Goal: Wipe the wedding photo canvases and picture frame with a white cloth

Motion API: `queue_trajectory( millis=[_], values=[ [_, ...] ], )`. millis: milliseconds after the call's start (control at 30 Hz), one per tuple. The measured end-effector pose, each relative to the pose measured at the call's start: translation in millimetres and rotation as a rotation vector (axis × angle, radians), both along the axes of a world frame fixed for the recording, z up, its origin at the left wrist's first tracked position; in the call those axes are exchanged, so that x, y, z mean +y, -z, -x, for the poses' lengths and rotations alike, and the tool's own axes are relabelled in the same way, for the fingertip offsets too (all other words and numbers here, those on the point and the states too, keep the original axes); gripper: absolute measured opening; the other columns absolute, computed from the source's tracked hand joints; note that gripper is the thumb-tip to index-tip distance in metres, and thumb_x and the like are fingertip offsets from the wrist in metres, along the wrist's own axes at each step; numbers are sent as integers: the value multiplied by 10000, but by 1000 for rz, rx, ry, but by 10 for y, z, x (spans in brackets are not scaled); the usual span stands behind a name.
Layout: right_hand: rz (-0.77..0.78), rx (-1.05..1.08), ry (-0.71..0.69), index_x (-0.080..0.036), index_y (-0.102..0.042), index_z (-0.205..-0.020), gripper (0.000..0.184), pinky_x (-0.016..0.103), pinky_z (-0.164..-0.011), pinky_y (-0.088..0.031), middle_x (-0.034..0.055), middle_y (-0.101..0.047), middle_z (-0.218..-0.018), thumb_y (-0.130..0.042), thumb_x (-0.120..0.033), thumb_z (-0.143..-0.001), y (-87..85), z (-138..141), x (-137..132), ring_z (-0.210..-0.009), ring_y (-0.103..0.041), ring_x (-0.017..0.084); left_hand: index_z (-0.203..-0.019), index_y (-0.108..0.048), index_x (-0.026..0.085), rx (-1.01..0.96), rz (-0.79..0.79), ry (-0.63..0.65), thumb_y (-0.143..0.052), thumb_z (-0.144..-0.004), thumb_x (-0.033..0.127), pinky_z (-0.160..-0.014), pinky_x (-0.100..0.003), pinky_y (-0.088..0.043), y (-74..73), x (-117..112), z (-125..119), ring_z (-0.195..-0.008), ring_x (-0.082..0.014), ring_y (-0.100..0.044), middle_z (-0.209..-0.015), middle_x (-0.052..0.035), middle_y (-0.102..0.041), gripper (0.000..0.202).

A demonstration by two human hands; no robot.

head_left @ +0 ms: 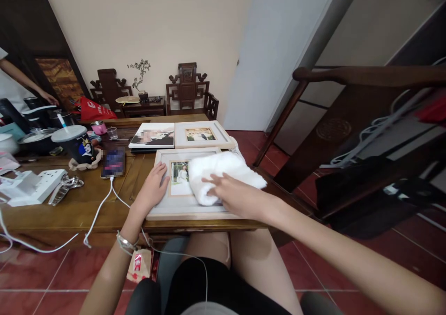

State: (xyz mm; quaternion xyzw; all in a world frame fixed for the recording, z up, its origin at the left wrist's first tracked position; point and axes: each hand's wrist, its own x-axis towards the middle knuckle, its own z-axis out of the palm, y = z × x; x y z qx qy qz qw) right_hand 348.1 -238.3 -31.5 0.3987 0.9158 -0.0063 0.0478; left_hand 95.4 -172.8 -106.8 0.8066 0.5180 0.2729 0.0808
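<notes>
A pale wooden picture frame [163,210] with a photo lies flat at the near edge of the wooden table [69,208]. My left hand [153,187] rests flat on the frame's left side, fingers spread. My right hand [237,195] lies on a folded white cloth [223,168] that covers the frame's right half, fingers stretched out and pressing on it. Beyond it lie a second framed photo [201,134] and a flat photo print [153,135].
A phone [114,161] with a white charging cable [99,208], a dark printed cup [77,143], a white power strip [29,186] and pots sit at left. Another person's arm [24,80] shows at far left. A dark wooden chair [365,134] stands at right.
</notes>
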Motion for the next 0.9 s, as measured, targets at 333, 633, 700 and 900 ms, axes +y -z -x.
queue_trajectory(
  millis=[333,633,700,900],
  values=[
    [277,199,80,-213,-628,-1224,652,263,-827,-473,93,-652,-1122,-445,71,-666,-302,-285,-293,-1034,-605,211,-1294,-535,61,30,-9,5,-385,-927,315,-1161,-444,-283,-6,-5,5,-1394,-257,-356,-1411,-178,-501,471],
    [-335,164,112,-121,-670,-1155,599,547,-1122,-273,128,-310,-1540,-372,139,-705,-56,-90,798,-1410,-270,345,-1297,-536,89,11,-3,10,-387,-930,335,-1155,-459,-290,-15,-20,12,-1388,-256,-368,-1412,-167,-503,465],
    [-321,67,119,-114,-659,-1180,586,549,-1107,-294,142,-347,-1519,-397,131,-716,43,-33,962,-1402,-286,348,-1296,-536,90,0,1,6,-392,-930,333,-1154,-455,-292,-20,-26,9,-1389,-254,-366,-1413,-170,-501,462],
    [-256,-83,56,-144,-671,-1159,593,503,-978,-423,142,-429,-1472,-395,139,-716,220,48,834,-1316,-416,337,-1297,-528,34,11,21,5,-391,-932,317,-1164,-434,-275,-32,-24,-3,-1394,-256,-357,-1415,-200,-488,482]
  ],
)
